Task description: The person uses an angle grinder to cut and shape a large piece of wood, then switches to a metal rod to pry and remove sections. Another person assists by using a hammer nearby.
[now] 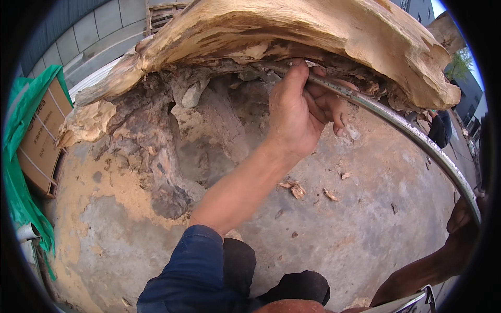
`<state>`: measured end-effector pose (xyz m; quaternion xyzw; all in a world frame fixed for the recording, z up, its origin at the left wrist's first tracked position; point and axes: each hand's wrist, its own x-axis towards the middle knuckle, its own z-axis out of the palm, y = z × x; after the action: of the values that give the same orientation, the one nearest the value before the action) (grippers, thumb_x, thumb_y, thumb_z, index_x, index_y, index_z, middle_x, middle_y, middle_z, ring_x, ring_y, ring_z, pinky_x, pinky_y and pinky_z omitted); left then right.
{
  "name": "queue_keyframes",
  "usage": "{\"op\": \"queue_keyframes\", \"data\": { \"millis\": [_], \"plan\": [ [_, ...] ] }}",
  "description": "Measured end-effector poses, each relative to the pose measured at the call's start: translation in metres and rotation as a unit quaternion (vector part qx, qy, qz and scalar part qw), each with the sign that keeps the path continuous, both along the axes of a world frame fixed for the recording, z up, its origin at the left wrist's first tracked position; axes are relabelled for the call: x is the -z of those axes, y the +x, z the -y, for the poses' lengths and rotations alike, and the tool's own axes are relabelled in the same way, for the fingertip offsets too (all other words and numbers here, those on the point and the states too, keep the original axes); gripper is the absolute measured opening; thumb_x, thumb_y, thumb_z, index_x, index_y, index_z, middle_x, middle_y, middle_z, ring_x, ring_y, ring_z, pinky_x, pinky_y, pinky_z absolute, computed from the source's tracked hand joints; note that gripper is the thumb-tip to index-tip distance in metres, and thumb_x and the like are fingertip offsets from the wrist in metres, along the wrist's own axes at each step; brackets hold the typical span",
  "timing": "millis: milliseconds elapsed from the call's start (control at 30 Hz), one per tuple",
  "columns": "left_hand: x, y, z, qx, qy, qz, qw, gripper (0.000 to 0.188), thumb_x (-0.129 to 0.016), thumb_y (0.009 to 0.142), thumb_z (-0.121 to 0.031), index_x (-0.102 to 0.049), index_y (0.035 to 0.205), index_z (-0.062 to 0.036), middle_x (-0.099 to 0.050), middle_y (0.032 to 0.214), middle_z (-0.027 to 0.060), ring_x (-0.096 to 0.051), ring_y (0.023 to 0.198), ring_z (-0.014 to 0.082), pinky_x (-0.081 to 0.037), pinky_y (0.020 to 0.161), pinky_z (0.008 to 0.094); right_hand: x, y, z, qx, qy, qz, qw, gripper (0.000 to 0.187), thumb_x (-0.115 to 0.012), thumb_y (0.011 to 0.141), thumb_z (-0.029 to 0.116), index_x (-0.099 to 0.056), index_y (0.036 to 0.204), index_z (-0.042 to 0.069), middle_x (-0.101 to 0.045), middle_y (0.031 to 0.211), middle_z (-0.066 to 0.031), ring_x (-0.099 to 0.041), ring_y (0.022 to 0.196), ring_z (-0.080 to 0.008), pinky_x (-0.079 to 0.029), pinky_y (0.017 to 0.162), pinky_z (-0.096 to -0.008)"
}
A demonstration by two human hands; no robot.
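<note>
A large pale piece of tree trunk [292, 26] with rough, dark, root-like parts on its underside stretches across the top of the view. A long grey metal bar [407, 128] runs from under the wood out to the right rim, its surface worn and whitish. My left hand [305, 107] is closed loosely round the bar just below the wood's edge, thumb on one side and fingers curled on the other. At the dark right rim, my right hand [462, 214] is wrapped round the bar's near part; its fingers are partly hidden. The bar's far tip is out of sight under the wood.
Several wood chips [297, 189] lie on the stained concrete floor [250, 224]. A gnarled root [162, 172] reaches down to the floor on the left. A cardboard box [42, 138] under a green sheet [18, 177] stands at the far left. My knees [295, 289] show below.
</note>
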<state>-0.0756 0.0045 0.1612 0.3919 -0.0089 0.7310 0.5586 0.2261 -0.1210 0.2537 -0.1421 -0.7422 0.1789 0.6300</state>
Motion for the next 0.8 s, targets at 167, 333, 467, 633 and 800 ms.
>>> {"op": "queue_keyframes", "data": {
  "millis": [167,333,467,633,800],
  "plan": [
    [-0.002,-0.001,0.004,-0.012,-0.013,0.011,1.0,0.034,-0.03,0.109,-0.037,-0.049,0.103,-0.0097,-0.071,0.095,0.0214,-0.058,0.048,0.0276,-0.047,0.045,0.0441,0.002,0.015,-0.013,0.05,-0.015,0.04,0.998,0.047,-0.038,0.107,0.035,-0.063,0.097,-0.004,-0.05,0.055,-0.0149,-0.048,0.042,-0.0212,-0.041,0.038,-0.0298],
    [0.021,0.018,0.027,-0.025,-0.094,0.036,0.995,0.031,-0.036,0.108,-0.036,-0.049,0.104,-0.0084,-0.07,0.09,0.0245,-0.057,0.046,0.0271,-0.047,0.044,0.0433,0.043,0.044,-0.006,0.056,-0.107,0.009,0.993,0.037,-0.036,0.108,0.028,-0.057,0.097,-0.001,-0.046,0.055,-0.0084,-0.041,0.038,-0.014,-0.042,0.047,-0.0234],
    [0.051,0.015,0.047,-0.025,-0.139,-0.016,0.99,0.031,-0.041,0.107,-0.037,-0.049,0.104,-0.0068,-0.069,0.086,0.028,-0.056,0.043,0.0285,-0.048,0.044,0.0438,0.068,0.037,-0.006,0.061,-0.167,-0.104,0.978,0.035,-0.039,0.106,0.025,-0.056,0.092,-0.002,-0.049,0.059,-0.012,-0.04,0.036,-0.0173,-0.046,0.052,-0.0252],
    [0.031,-0.01,0.05,-0.081,-0.083,-0.044,0.992,0.034,-0.042,0.107,-0.04,-0.048,0.103,-0.0067,-0.068,0.081,0.029,-0.057,0.042,0.0298,-0.049,0.043,0.0417,0.112,0.012,0.013,-0.014,-0.103,-0.086,0.991,0.032,-0.041,0.106,0.025,-0.059,0.099,-0.001,-0.049,0.062,-0.0137,-0.046,0.046,-0.0177,-0.046,0.05,-0.0281],
    [0.017,-0.025,0.056,-0.051,-0.067,-0.079,0.993,0.033,-0.038,0.107,-0.039,-0.046,0.102,-0.0074,-0.067,0.079,0.0299,-0.056,0.041,0.0297,-0.048,0.041,0.0379,0.134,-0.007,0.037,0.002,-0.018,-0.037,0.999,0.039,-0.035,0.107,0.029,-0.06,0.105,-0.001,-0.049,0.06,-0.0121,-0.045,0.051,-0.0192,-0.045,0.057,-0.0293]
  ]
}}
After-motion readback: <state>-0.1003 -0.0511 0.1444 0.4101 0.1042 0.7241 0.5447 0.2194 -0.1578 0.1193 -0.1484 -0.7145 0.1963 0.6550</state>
